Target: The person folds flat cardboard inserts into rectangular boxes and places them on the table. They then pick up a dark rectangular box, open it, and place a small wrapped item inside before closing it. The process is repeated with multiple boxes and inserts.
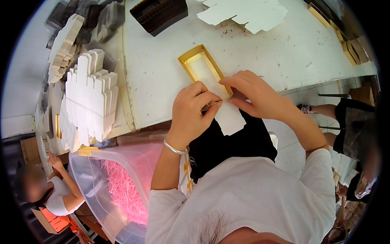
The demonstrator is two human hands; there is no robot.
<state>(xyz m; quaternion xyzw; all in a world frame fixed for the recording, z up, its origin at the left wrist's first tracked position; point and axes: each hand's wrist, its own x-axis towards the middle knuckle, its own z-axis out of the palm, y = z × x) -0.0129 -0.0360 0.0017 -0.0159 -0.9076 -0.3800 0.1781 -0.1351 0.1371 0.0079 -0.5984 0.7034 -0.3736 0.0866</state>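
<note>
A long, shallow gold cardboard box (187,61) with a white inside lies on the white table, its near end at the table's front edge. At that near end, my left hand (193,107) is closed, thumb and fingers pinching the card edge. Gripping the near right corner is my right hand (258,95), its fingers curved over the side wall and its thumb lower down. A white card flap (229,122) hangs from the near end, over my lap. My left fingers partly hide the fold.
Bundled flat white card blanks (91,97) stand at the left; more white blanks (243,12) lie at the back. A stack of dark brown trays (159,15) is beside them. Gold-edged boxes (350,53) line the far right. A clear bin holds pink shredded paper (124,191). Another person (65,195) works at left.
</note>
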